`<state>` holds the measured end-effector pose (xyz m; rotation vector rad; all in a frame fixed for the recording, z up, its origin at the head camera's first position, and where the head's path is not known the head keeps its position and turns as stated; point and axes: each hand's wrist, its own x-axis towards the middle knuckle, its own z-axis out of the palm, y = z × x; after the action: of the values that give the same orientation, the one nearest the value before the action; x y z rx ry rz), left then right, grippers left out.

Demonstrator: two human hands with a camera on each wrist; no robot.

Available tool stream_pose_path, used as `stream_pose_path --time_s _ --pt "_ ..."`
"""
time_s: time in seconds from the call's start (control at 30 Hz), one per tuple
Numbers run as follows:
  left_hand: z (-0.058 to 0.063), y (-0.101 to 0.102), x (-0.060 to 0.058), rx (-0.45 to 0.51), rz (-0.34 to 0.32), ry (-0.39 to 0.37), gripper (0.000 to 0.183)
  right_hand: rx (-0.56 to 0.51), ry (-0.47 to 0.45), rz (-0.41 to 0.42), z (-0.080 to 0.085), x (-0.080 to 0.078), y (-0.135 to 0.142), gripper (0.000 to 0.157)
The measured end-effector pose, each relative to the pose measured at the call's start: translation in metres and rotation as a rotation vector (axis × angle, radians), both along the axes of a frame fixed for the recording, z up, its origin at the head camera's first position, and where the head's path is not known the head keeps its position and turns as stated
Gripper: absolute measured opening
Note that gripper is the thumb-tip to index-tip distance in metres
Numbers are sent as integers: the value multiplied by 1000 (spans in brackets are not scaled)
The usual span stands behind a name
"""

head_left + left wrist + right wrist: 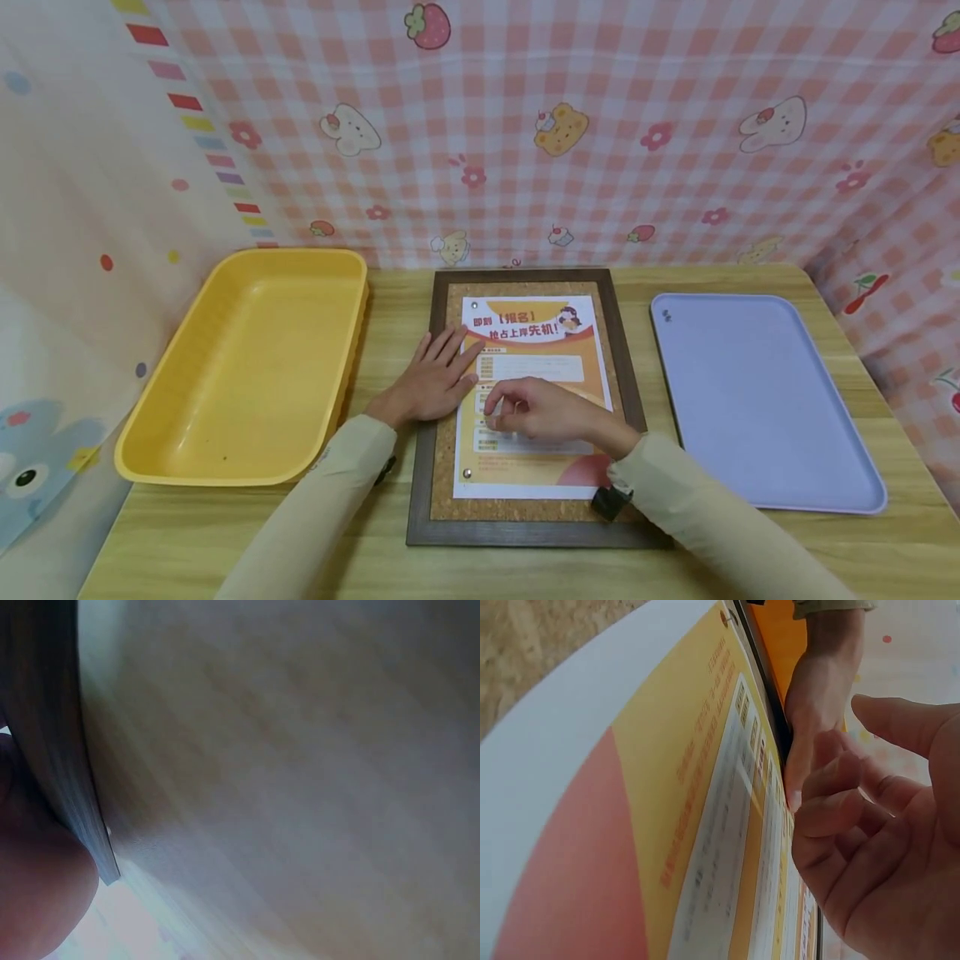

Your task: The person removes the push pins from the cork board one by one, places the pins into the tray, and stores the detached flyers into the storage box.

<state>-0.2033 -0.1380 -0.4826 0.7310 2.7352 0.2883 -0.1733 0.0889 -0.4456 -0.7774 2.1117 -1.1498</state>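
Note:
A printed orange and white poster (536, 467) lies on a cork board (444, 467) with a dark wooden frame (422, 492). Two metal pushpins show on the sheet's left side, one top-left pin (474, 306) and one bottom-left pin (467, 473). My left hand (435, 379) rests on the poster's left edge and the frame, its fingers spread and straight. Over the middle of the sheet is my right hand (543, 410), fingers loosely bent and thumb apart in the right wrist view, with nothing seen between them. Mostly the frame's side and tabletop fill the left wrist view.
To the left stands a deep yellow tray (255, 375). A flat lavender tray (765, 400) lies on the right. All rest on a wood-grain table (390, 333), with a pink checked cloth (495, 125) hanging behind.

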Motion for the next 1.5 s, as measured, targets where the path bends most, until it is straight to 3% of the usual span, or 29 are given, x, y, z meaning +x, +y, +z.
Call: stream_pose_path --time_s 0.47,0.83,1.1,1.27,1.5 --pt "-1 0 0 6 -13 17 58 26 -25 79 -4 5 -7 11" --pt "-2 -1 0 81 -15 11 58 29 -88 150 -8 12 -13 16" --pt "-2 -2 -1 66 -22 22 58 31 -53 275 -11 17 -21 16" --pt "-1 -2 0 72 -18 17 58 41 45 353 -14 19 -28 15" --pt "-1 -2 0 67 -19 24 58 80 116 362 -16 19 -34 15"
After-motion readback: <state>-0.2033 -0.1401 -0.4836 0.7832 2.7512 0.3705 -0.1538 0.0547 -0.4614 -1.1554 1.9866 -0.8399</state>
